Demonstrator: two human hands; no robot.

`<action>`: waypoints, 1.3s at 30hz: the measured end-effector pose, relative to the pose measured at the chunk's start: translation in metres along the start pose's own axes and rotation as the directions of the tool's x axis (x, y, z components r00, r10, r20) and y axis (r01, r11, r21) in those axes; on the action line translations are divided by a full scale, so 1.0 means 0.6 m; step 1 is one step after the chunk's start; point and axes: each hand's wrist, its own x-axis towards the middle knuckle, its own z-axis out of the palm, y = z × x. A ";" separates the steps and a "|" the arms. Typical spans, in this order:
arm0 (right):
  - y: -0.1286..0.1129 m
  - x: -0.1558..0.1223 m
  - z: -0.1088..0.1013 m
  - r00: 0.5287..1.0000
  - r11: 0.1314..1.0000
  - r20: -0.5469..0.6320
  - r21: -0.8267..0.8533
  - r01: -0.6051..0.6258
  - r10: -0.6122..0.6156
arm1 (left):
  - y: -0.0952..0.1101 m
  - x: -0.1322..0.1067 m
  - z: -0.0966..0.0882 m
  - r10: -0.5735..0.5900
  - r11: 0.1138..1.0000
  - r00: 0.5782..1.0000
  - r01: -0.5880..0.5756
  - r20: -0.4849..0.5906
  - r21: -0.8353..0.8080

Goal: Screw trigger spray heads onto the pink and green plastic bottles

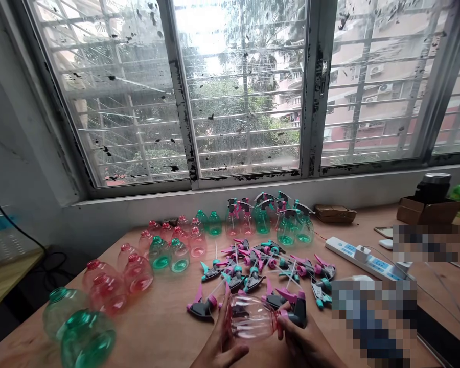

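A clear pink spray bottle lies on its side between my hands, its base to the left and its neck to the right. My left hand is closed around the base end, thumb below and fingers along the far side. At the neck, my right hand grips a black and pink trigger sprayer; whether it is screwed on I cannot tell. Just beyond my hands lies a pile of loose trigger sprayers in grey with pink or teal parts, their thin tubes pointing various ways.
Open pink bottles and green bottles stand along the left. Several bottles with sprayers fitted stand at the back by the window. On the right are a white power strip, cables and a cardboard box.
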 end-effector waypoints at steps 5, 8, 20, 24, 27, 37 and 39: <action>0.008 0.004 -0.007 1.000 1.000 0.017 -0.012 0.002 -0.002 | -0.015 0.001 -0.007 -0.103 0.994 0.994 0.104 0.023 -0.044; 0.009 0.005 -0.007 1.000 1.000 0.016 -0.010 0.005 -0.005 | -0.023 0.000 -0.012 -0.053 0.998 0.999 0.053 -0.011 0.012; 0.003 -0.002 -0.002 1.000 1.000 -0.008 -0.024 0.012 -0.012 | 0.002 -0.003 0.000 -0.118 0.993 0.993 0.118 -0.016 -0.015; 0.005 -0.001 -0.002 1.000 0.999 -0.013 -0.048 0.022 -0.023 | 0.013 -0.004 0.003 -0.051 0.997 0.999 0.052 -0.014 0.056; 0.003 -0.001 -0.001 1.000 0.999 -0.015 -0.043 0.014 -0.015 | 0.020 -0.005 0.006 -0.074 0.997 0.997 0.074 -0.006 0.023; -0.005 -0.005 -0.001 1.000 0.999 0.000 -0.048 -0.016 0.016 | 0.020 -0.004 0.010 -0.052 0.996 0.998 0.053 -0.018 0.067; -0.005 -0.005 -0.002 1.000 0.998 0.006 -0.064 -0.014 0.015 | 0.033 -0.005 0.015 -0.074 0.994 0.997 0.076 -0.029 0.080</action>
